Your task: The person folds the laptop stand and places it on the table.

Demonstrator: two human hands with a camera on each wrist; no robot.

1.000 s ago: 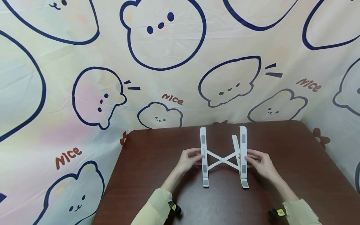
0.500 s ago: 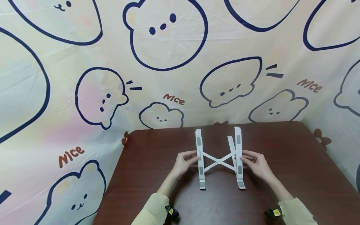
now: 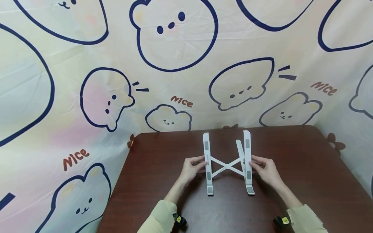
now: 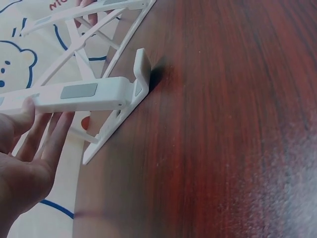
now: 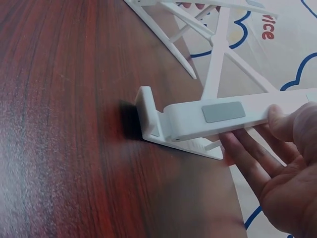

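Observation:
A white folding laptop stand (image 3: 247,155) stands unfolded on the brown table, its two long arms joined by crossed bars. Grey pads lie along the arms, and small upturned lips form the near ends. My left hand (image 3: 189,169) grips the left arm from outside, thumb on top and fingers beneath, as the left wrist view shows on the stand (image 4: 49,96). On the other side, my right hand (image 3: 267,170) holds the right arm; in the right wrist view its thumb presses the top of the stand (image 5: 188,119) with the fingers underneath.
The dark brown wooden table (image 3: 227,213) reaches back to a cloth backdrop (image 3: 175,84) printed with bear outlines. Black devices are strapped to the left wrist (image 3: 180,220) and the right wrist (image 3: 281,221), below pale sleeves.
Over the first half second the stand and both hands shift slightly left in the head view. Since then they have stayed nearly still, with the same grip on both arms.

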